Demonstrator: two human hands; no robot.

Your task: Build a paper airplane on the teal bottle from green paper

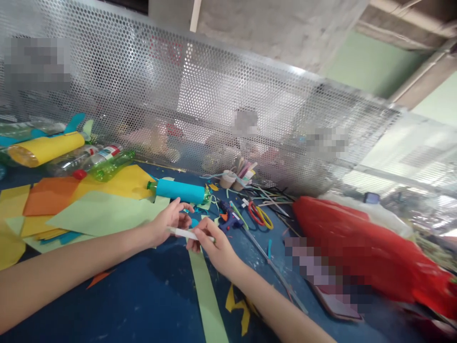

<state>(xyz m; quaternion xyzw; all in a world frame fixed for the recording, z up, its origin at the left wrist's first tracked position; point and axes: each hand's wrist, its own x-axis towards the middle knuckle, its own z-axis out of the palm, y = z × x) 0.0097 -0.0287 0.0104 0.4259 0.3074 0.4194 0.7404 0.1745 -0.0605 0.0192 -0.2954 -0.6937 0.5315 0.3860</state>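
Note:
My right hand pinches a slim white stick, which looks like a pen or a tight paper roll. Its far end reaches across in front of my left palm. My left hand is half curled, its fingers apart, with nothing plainly gripped. A small blue scrap shows between the hands. Below them a long pale green paper strip runs toward me over the dark blue table. Just beyond the left fingers lies a green bottle wrapped in blue paper.
Paper sheets and several plastic bottles lie left. A glue gun, yellow and red rings and a long clear stick lie right of the hands. A red plastic bag is farther right. A perforated metal screen bounds the back.

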